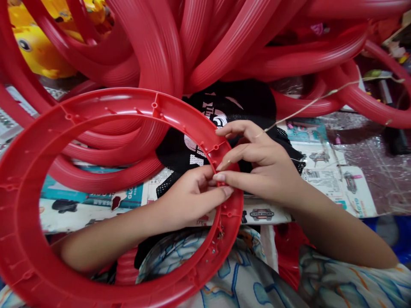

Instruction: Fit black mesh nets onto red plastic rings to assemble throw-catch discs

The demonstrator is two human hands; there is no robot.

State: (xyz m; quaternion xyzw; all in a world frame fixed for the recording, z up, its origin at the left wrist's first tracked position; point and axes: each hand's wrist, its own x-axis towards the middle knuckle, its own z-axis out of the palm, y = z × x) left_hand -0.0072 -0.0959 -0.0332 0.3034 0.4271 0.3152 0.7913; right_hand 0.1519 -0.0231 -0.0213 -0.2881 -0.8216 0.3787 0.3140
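A large red plastic ring (pixel 28 171) lies tilted across my lap, its ribbed inner side facing up. My left hand (pixel 192 196) reaches through the ring's opening and pinches its right rim from inside. My right hand (pixel 260 164) rests on the same rim from outside, fingers pressed together on a thin pale string (pixel 321 97) that runs up to the right. Both sets of fingertips meet at one spot on the rim.
A heap of several more red rings (pixel 224 47) fills the top of the view. A black mesh cloth with white print (pixel 205 124) lies beyond my hands. Printed cardboard packaging (pixel 327 171) and clear plastic wrap (pixel 379 162) cover the floor. A yellow toy (pixel 38 47) sits top left.
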